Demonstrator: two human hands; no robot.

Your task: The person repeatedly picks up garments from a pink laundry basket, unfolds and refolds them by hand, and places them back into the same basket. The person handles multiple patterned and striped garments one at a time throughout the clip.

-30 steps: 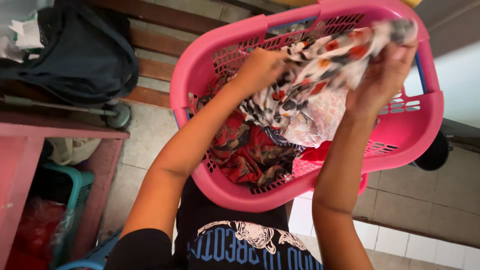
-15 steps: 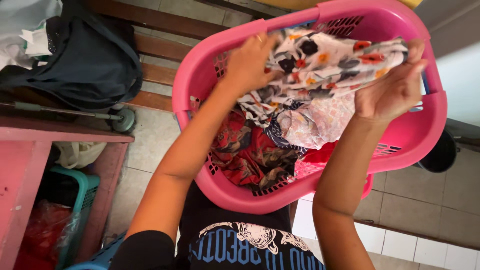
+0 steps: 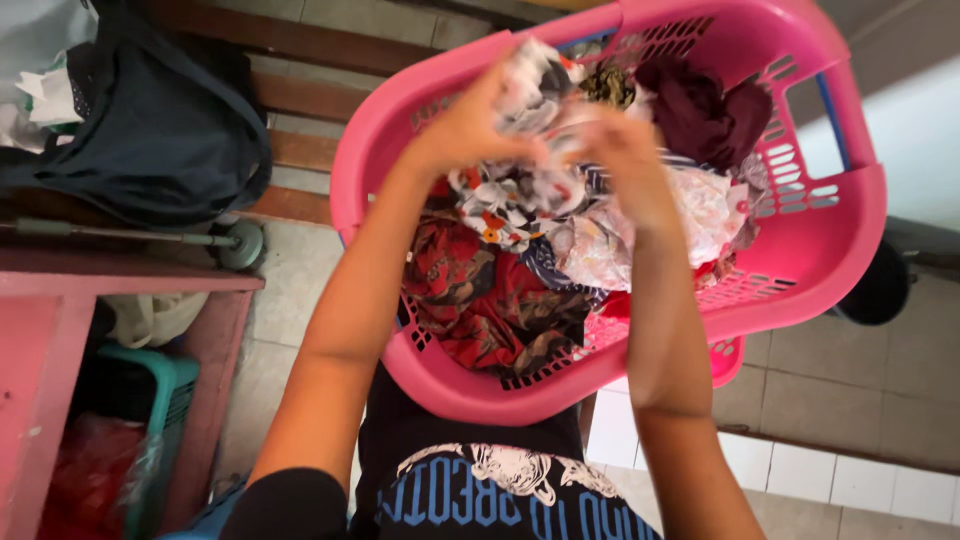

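A pink plastic laundry basket (image 3: 810,250) full of clothes rests in front of me against my lap. My left hand (image 3: 470,125) and my right hand (image 3: 625,150) are close together above it, both gripping a white floral cloth (image 3: 520,200) bunched between them. Under the cloth lie a red patterned garment (image 3: 480,300), a pale pink-white piece (image 3: 700,215) and a dark maroon garment (image 3: 700,110) at the far side.
A dark blue bag (image 3: 150,140) sits on a wooden bench (image 3: 290,100) at the left. A pink table edge (image 3: 60,300) stands at lower left, with a teal basket (image 3: 165,390) under it. Tiled floor (image 3: 860,400) lies to the right.
The floral cloth was held spread wide between my hands; now my hands have come together over the basket and the cloth is bunched up. The maroon garment has come into view.
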